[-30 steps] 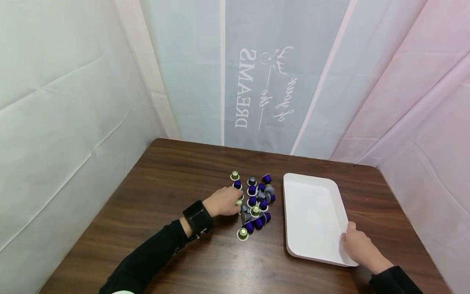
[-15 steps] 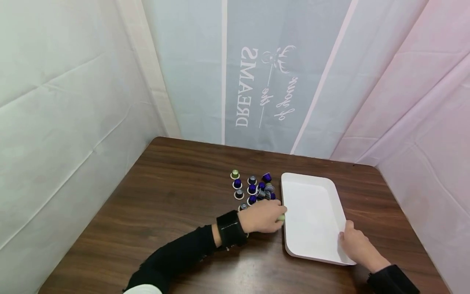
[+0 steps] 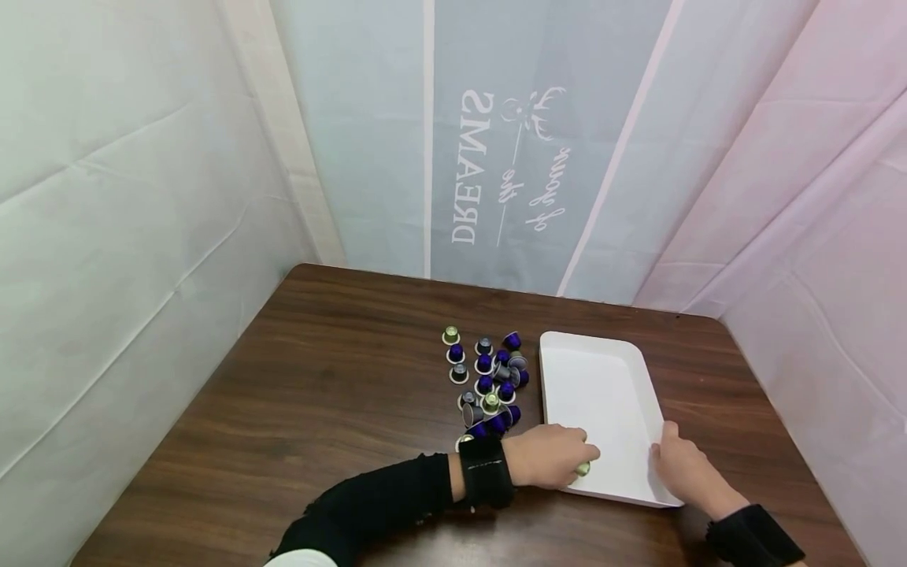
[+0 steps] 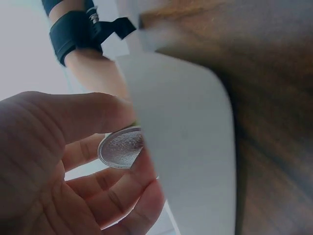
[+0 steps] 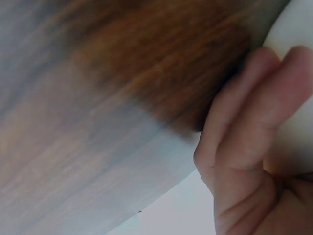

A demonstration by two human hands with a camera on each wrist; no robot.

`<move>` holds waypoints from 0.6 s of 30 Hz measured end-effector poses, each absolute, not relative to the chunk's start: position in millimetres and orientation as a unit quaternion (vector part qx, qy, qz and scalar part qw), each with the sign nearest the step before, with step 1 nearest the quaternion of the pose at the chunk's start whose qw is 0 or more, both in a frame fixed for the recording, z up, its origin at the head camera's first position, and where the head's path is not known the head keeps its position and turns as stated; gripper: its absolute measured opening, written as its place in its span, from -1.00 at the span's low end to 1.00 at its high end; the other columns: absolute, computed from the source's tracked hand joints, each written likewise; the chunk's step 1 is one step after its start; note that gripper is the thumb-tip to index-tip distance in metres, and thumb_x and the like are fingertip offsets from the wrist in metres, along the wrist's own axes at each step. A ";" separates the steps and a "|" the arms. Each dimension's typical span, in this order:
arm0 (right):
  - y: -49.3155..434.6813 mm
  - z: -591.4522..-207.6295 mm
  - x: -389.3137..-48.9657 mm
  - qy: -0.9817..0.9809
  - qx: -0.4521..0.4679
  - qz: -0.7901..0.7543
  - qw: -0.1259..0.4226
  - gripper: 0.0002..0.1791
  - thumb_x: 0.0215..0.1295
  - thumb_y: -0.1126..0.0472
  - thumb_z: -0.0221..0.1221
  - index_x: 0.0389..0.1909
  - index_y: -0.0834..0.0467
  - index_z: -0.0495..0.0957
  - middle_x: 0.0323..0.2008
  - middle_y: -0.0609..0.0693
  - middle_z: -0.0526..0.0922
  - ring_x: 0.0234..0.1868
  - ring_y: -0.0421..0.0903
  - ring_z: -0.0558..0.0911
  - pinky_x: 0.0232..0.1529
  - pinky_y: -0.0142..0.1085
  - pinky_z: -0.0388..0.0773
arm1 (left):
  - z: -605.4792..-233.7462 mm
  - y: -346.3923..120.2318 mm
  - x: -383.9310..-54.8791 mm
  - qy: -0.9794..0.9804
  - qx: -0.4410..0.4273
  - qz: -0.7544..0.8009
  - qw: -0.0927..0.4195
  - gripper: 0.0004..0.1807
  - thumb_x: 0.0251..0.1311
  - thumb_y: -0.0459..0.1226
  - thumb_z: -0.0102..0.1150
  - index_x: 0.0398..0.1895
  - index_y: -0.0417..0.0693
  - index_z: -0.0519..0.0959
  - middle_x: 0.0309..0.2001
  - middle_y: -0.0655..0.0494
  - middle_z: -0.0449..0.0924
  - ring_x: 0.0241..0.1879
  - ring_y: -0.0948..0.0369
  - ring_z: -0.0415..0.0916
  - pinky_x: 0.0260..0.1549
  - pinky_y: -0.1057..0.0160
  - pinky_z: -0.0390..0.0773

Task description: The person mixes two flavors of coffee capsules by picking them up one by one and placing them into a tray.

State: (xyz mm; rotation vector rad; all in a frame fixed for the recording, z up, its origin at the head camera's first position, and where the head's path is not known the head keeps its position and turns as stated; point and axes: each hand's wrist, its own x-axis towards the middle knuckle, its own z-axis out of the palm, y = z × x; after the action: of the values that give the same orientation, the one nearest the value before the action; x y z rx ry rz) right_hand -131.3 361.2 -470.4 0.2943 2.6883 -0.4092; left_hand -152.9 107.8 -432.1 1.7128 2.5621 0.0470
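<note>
My left hand (image 3: 549,457) pinches a green coffee capsule (image 3: 583,469) over the near left corner of the white tray (image 3: 602,386). In the left wrist view the silver foil lid of that capsule (image 4: 119,149) shows between thumb and fingers, just behind the tray's outer wall (image 4: 188,137). My right hand (image 3: 694,472) grips the tray's right rim near its front corner. Bent fingers (image 5: 244,142) lie at that rim in the right wrist view. Left of the tray lies a loose group of blue, grey and green capsules (image 3: 485,385), some upright and some tipped over.
Dark brown wood makes up the tabletop (image 3: 319,394). A green capsule (image 3: 451,335) stands at the group's far left. Another capsule (image 3: 464,442) is partly hidden behind the left wrist strap. Pale cloth curtains (image 3: 383,142) hang behind the table and along its sides.
My left hand picked the green capsule from the group's left side and carried it right and nearer, to the tray's front left corner. The right hand keeps its grip; the tray shifted slightly left.
</note>
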 end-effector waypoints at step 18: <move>362.9 -472.4 -129.5 0.964 0.101 -0.157 0.190 -0.44 0.45 0.25 -0.16 0.09 0.65 -0.16 -0.31 0.51 0.43 -0.38 0.10 0.52 -0.43 -0.15 0.44 | -428.9 100.2 -159.7 0.832 0.551 0.038 0.055 -0.59 0.20 -0.09 0.23 0.12 0.16 0.49 -0.15 0.27 0.50 -0.32 0.44 0.44 -0.41 0.53 0.40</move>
State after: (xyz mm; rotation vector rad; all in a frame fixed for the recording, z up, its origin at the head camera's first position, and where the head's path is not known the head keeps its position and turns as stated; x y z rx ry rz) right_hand -129.5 362.9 -472.4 0.2851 2.7079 -0.4410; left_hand -159.7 100.2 -428.9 1.6724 2.5248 0.1166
